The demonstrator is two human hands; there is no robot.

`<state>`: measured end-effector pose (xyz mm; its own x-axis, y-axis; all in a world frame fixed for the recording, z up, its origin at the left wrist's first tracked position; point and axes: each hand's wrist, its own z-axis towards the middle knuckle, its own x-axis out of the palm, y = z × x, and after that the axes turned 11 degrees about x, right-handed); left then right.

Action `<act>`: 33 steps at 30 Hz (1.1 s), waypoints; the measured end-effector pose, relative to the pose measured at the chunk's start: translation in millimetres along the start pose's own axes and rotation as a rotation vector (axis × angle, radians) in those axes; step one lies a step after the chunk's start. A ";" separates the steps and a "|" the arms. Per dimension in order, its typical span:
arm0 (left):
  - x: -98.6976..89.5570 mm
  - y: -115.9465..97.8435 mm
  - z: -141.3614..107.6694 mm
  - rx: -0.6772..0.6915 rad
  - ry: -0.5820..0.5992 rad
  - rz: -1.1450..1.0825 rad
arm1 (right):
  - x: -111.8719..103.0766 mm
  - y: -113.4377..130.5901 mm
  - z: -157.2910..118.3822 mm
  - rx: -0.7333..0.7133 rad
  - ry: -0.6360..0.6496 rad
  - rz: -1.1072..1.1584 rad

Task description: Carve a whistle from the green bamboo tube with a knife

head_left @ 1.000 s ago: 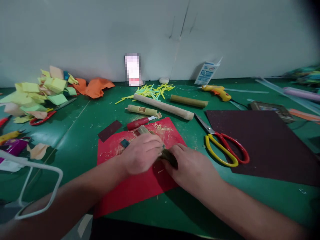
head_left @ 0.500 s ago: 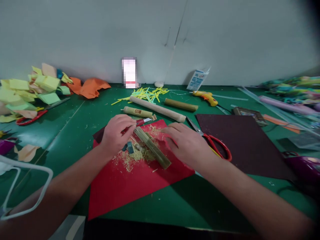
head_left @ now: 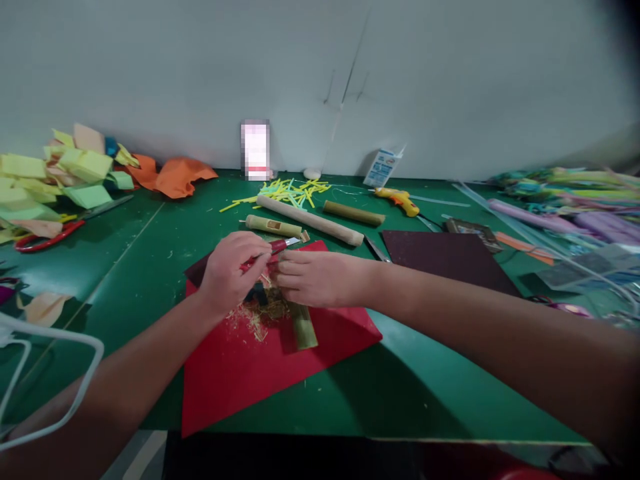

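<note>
My left hand point(head_left: 233, 273) is closed around a red-handled craft knife point(head_left: 285, 245), its short blade pointing away to the right. Just beside it, my right hand point(head_left: 317, 279) is curled over the upper part of a green bamboo tube point(head_left: 304, 328); only the tube's lower end shows. The fingertips of both hands nearly meet, and what lies between them is hidden. Under the tube is a red sheet point(head_left: 225, 383), strewn with pale shavings point(head_left: 257, 323) and small dark pieces point(head_left: 257, 293).
Behind the hands lie a notched bamboo tube point(head_left: 273, 227), a long pale stick point(head_left: 310, 220), another bamboo tube point(head_left: 354, 213) and yellow strips point(head_left: 300, 193). A yellow glue gun point(head_left: 400, 200), scissors point(head_left: 376, 250) and a dark sheet point(head_left: 440, 257) are rightward. Folded papers point(head_left: 55, 170) are piled left.
My right hand has moved left onto the bamboo tube and now covers its upper part. The tube's lower end has swung left. My left hand stays nearly in place.
</note>
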<state>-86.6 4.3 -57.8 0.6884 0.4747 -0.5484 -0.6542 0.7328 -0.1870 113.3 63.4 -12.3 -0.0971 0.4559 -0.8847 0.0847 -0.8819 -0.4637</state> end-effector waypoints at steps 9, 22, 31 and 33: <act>-5.9 -7.5 2.1 -0.103 -0.051 -0.052 | -11.5 18.1 -29.9 0.486 0.056 0.285; -1.4 -5.5 -1.5 -0.041 0.131 -0.008 | 4.4 84.8 -22.2 1.277 0.217 0.471; 8.8 0.0 -6.7 0.032 0.233 0.017 | -4.9 91.2 -27.4 1.301 0.211 0.506; 10.1 0.0 -7.6 0.043 0.263 0.022 | -5.2 92.9 -27.9 1.278 0.230 0.527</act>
<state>-82.0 5.3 -69.5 0.5652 0.3518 -0.7462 -0.6505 0.7464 -0.1408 149.3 -17.6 -52.1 -0.1640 -0.0595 -0.9847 -0.9020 -0.3950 0.1741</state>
